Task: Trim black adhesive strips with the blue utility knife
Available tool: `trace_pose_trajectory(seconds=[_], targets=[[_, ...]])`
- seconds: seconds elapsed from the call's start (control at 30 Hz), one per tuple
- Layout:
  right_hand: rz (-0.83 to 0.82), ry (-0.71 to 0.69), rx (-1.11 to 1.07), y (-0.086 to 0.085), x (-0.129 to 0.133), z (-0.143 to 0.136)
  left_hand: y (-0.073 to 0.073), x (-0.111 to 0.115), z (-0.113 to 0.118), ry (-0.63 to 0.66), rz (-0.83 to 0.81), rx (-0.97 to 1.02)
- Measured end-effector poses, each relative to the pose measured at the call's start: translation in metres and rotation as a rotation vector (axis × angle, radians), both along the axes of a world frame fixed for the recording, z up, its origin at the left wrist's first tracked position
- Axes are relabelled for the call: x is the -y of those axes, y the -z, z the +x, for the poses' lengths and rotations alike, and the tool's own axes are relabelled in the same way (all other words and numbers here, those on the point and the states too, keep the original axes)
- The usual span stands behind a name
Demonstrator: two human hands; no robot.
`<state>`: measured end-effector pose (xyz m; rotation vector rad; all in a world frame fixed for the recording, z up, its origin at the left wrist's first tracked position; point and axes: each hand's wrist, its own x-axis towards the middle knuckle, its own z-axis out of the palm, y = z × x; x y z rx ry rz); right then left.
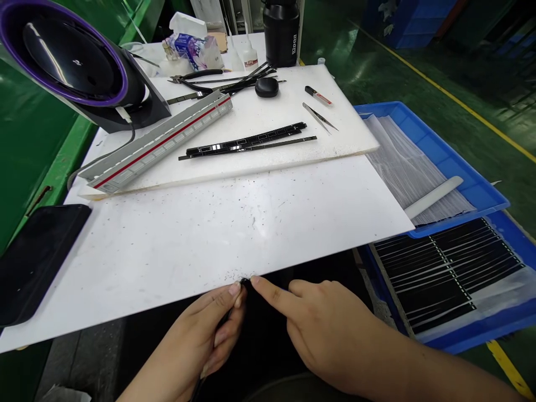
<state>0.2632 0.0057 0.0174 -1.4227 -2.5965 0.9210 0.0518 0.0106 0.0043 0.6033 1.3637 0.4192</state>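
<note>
My left hand [209, 329] is closed, thumb and fingers pinching a thin black strip [196, 388] near the table's front edge. The strip's dark tip shows past the fingertips, and its other end emerges below my palm. My right hand [326, 324] has its index finger stretched out, the fingertip at the strip's tip. Its other fingers are curled under; anything inside them is hidden. Beyond my hands, several black strips [251, 139] lie on a white foam board [335, 131]. Tweezers [318, 117] and a small craft knife [318, 96] lie to their right.
A grey ruler-like bar [163, 142] lies across the board's left side, beside a purple-rimmed fan [75, 61]. Pliers [196, 78], a black case [267, 87] and a black bottle [282, 34] stand behind. A phone [42, 257] is left; blue trays [439, 159] are right.
</note>
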Motion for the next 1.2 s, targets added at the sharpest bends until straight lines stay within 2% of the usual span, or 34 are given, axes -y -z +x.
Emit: trace_pose_trajectory(seconds=[0.23, 0.47, 0.77, 0.87, 1.0, 1.1, 1.2], targets=[[-0.012, -0.002, -0.07, -0.003, -0.004, 0.002, -0.001, 0.0, 0.002, 0.006, 0.022, -0.005], [0.012, -0.036, 0.001, -0.002, -0.005, 0.002, -0.003, 0.0, 0.006, -0.018, 0.008, -0.015], [0.077, -0.007, 0.103, 0.007, 0.001, -0.004, 0.001, 0.002, 0.002, -0.046, 0.006, 0.026], [0.034, 0.024, 0.026, 0.004, 0.005, 0.001, -0.005, 0.007, 0.001, -0.06, -0.024, 0.063], [-0.052, 0.136, -0.125, 0.001, 0.008, 0.011, -0.012, 0.011, -0.003, -0.067, 0.008, 0.028], [-0.083, 0.159, -0.147, 0.002, 0.008, 0.012, -0.011, 0.009, -0.005, -0.127, -0.015, 0.027], [-0.085, 0.137, -0.131, 0.004, 0.008, 0.007, -0.007, 0.005, -0.005, -0.125, -0.045, 0.099]])
